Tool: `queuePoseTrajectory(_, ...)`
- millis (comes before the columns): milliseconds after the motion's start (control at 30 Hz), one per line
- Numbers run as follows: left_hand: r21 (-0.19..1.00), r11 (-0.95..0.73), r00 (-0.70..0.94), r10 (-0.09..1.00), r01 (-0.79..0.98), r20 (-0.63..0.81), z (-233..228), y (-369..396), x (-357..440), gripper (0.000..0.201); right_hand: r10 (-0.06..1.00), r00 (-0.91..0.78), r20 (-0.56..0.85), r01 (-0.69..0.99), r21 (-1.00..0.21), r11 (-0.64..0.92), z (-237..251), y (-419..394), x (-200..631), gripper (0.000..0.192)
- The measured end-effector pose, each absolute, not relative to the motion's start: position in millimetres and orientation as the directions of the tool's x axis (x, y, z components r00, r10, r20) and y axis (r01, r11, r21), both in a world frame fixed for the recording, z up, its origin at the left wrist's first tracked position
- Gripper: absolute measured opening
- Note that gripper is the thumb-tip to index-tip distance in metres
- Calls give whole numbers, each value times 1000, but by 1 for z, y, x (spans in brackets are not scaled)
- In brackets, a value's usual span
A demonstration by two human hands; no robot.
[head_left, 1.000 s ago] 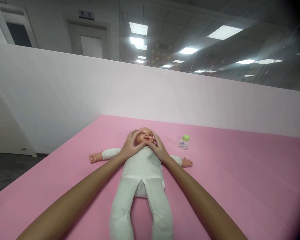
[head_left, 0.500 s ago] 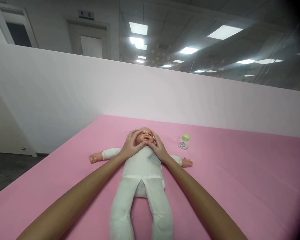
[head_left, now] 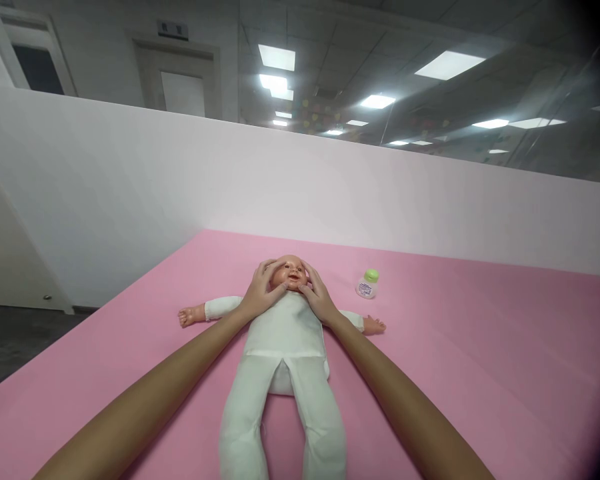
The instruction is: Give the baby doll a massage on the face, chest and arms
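Note:
A baby doll [head_left: 284,347] in a white suit lies on its back on the pink mat [head_left: 480,360], head away from me, arms spread. My left hand [head_left: 261,293] cups the left side of the doll's head, thumb near its chin. My right hand [head_left: 317,293] cups the other side, thumb on the cheek. Both hands press against the doll's face [head_left: 291,272] with fingers spread around it.
A small white bottle with a green cap [head_left: 367,283] stands on the mat to the right of the doll's head. A white partition wall [head_left: 230,187] runs behind the mat. The mat's left edge drops to a dark floor [head_left: 10,340].
Hardly anything has changed; my thumbs shift slightly on the doll's cheeks while both hands stay on its head.

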State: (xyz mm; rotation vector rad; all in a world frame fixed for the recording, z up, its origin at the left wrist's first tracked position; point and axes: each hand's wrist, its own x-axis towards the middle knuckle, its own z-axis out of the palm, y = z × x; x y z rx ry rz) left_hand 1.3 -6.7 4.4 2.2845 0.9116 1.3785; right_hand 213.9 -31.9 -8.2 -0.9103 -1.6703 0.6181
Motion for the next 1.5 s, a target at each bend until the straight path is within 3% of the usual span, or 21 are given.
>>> queuePoseTrajectory(1500, 573, -725, 319, 686, 382, 654, 3, -6, 2, 57, 821, -129, 556, 240, -786, 570, -7, -33, 214, 65)
